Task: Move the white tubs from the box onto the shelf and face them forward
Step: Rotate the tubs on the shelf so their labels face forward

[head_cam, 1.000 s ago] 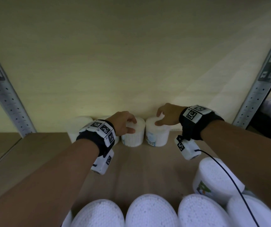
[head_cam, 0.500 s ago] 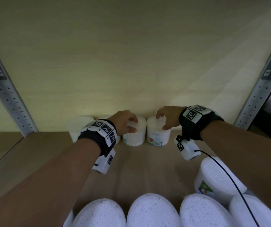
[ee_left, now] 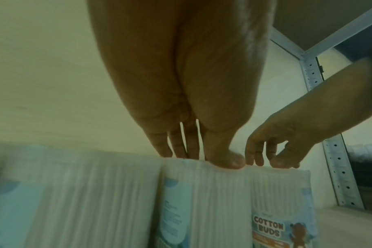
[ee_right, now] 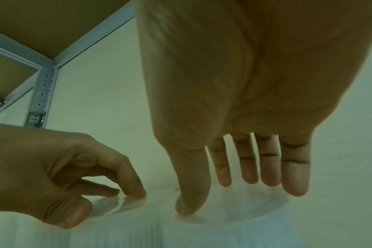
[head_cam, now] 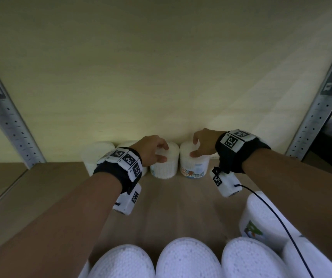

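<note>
Hands (head_cam: 181,148) on two tubs (head_cam: 179,165) | left tub label unseen | wrist views blurred

Both arms outstretched, left hand (head_cam: 151,151) and right hand (head_cam: 203,142) palm-down, fingertips curled downward.

A row of round white plastic tubs (head_cam: 194,164) is set along the back of the flat wooden shelf board (head_cam: 181,207), against the rear wall. More round white tubs (head_cam: 185,259) are grouped at the front edge, nearest the camera. Perforated grey metal uprights (head_cam: 8,125) are placed left and right.
</note>
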Tool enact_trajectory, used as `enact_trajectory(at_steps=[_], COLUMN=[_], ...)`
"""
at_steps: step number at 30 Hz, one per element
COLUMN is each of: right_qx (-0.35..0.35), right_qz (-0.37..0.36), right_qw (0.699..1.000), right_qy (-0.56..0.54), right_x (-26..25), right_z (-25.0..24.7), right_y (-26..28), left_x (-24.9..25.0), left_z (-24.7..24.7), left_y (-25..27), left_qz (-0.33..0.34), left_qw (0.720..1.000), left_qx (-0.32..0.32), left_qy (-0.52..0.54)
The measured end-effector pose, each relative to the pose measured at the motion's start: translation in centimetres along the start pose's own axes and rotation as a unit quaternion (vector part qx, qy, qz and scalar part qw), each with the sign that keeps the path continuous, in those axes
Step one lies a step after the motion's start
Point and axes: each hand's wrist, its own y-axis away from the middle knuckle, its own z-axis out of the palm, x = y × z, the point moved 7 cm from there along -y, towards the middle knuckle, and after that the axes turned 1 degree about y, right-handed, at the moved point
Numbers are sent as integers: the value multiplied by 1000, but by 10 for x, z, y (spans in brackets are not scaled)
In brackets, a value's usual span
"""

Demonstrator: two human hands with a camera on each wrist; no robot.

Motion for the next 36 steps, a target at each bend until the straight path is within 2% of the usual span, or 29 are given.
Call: enact_trajectory(at_steps=[16,27,33,36], right_qx=[3,9,26,36], right_qz=[-67,-75,-85,-85], right_qw=[998,997,996,996], right_qy=[-10,-10,8,9], right_x=[-5,-2,-10,-10], right_z=[-2,-1,0,0], right_y=[-5,-6,-8,-9], left_x=[2,-1,-1,0], left_z=[-1,1,-2,-3], left_y=[1,-2,-3,-2], left_qz=[-3,10,41,51], left_qw=[1000,1000,999,997], left_qx=[4,-2,-17,-50], left_qy=[2,-3,-6,-22])
